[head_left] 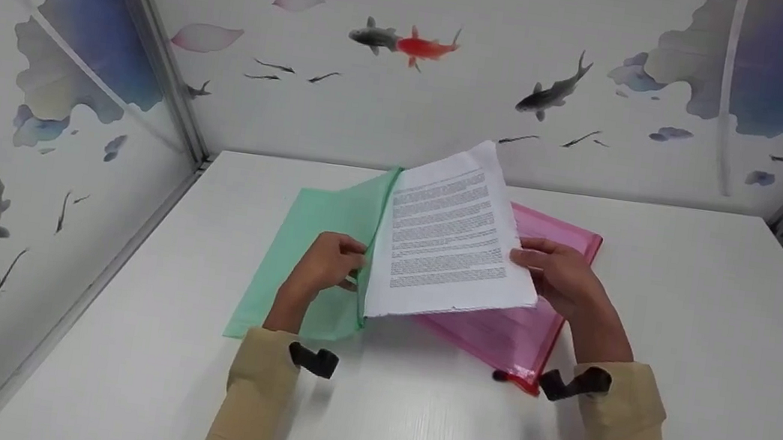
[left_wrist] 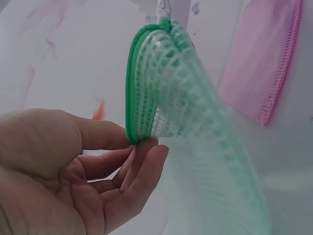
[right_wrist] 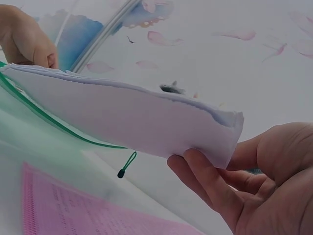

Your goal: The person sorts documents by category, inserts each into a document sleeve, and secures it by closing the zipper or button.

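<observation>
A green mesh zip pouch (head_left: 320, 214) is in my left hand (head_left: 325, 266), which pinches its zippered edge between thumb and fingertips. In the left wrist view, the pouch's mouth gapes above those fingertips (left_wrist: 155, 156). My right hand (head_left: 565, 279) grips a sheaf of printed paper (head_left: 447, 231) by its right edge, thumb on one face and fingers on the other. The sheaf is tilted, its left edge at the pouch's opening. In the right wrist view, several sheets show along its edge, and the green zipper pull (right_wrist: 121, 173) dangles below.
A pink zip pouch (head_left: 523, 343) lies on the white table (head_left: 149, 339), partly hidden behind the sheaf. Printed text (right_wrist: 66, 210) shows through it. White walls (head_left: 435, 120) with painted fish border the table at the back and sides.
</observation>
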Action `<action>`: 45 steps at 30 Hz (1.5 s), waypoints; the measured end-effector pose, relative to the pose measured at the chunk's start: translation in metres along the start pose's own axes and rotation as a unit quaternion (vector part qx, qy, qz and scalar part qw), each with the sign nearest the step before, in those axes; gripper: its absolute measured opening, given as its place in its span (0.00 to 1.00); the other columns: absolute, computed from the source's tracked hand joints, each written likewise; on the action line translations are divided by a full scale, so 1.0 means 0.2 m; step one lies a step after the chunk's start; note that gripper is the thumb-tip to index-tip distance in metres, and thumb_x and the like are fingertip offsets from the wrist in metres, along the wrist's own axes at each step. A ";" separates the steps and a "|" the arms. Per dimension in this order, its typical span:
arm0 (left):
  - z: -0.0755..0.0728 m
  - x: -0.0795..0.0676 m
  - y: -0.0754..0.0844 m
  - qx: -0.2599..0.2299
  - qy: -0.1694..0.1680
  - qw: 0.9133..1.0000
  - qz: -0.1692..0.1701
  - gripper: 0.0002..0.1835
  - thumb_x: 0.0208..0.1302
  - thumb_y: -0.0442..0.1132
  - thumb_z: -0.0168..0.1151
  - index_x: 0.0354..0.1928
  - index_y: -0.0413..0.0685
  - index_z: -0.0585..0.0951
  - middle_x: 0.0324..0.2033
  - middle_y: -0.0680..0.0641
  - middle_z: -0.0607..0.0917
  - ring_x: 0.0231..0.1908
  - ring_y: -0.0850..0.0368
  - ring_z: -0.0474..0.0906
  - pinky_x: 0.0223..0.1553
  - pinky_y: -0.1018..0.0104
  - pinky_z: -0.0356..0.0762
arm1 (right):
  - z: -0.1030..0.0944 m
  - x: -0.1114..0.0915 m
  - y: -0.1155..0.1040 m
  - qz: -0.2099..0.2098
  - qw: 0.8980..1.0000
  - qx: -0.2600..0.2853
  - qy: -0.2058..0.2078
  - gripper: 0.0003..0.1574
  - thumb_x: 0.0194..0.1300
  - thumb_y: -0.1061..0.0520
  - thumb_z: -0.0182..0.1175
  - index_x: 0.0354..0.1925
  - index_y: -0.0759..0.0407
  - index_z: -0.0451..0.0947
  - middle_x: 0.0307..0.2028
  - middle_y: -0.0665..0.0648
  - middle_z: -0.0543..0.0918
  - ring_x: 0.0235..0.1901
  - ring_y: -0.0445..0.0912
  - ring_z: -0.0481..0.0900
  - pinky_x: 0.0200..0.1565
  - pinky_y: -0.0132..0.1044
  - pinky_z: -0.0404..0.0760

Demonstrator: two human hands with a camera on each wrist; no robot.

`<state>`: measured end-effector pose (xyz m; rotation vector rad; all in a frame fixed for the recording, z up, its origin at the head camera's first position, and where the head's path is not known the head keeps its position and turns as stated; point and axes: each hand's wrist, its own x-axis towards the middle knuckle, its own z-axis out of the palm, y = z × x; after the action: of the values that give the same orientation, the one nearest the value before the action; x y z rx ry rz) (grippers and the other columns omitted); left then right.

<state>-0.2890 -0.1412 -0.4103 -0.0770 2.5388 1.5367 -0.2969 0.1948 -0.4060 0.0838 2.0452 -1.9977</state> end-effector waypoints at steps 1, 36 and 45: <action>0.00 0.00 0.00 0.002 0.000 1.000 0.002 0.16 0.71 0.34 0.57 0.58 0.35 0.79 0.49 0.38 0.83 0.40 0.51 0.81 0.38 0.61 0.88 | 0.00 0.00 0.00 -0.001 1.000 -0.006 0.001 0.35 0.70 0.54 0.62 0.70 0.64 0.65 0.45 0.48 0.85 0.40 0.44 0.88 0.44 0.35 0.87; 0.05 -0.01 0.02 -0.056 0.044 0.997 -0.003 0.16 0.69 0.33 0.57 0.55 0.35 0.81 0.46 0.37 0.85 0.41 0.50 0.85 0.33 0.63 0.88 | 0.22 -0.01 0.01 -0.024 0.999 0.011 0.020 0.31 0.70 0.51 0.62 0.67 0.58 0.70 0.60 0.62 0.80 0.47 0.51 0.88 0.50 0.43 0.87; 0.06 -0.01 0.02 -0.082 0.063 0.995 0.010 0.15 0.69 0.30 0.54 0.52 0.33 0.82 0.43 0.36 0.85 0.38 0.50 0.84 0.30 0.62 0.88 | 0.17 0.01 0.01 -0.035 0.997 0.051 -0.048 0.33 0.71 0.57 0.61 0.69 0.62 0.66 0.50 0.54 0.86 0.44 0.49 0.89 0.48 0.41 0.88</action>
<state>-0.2864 -0.1298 -0.4122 -0.1770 2.5066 1.8007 -0.2920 0.1613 -0.4093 -0.0634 1.9120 -2.1054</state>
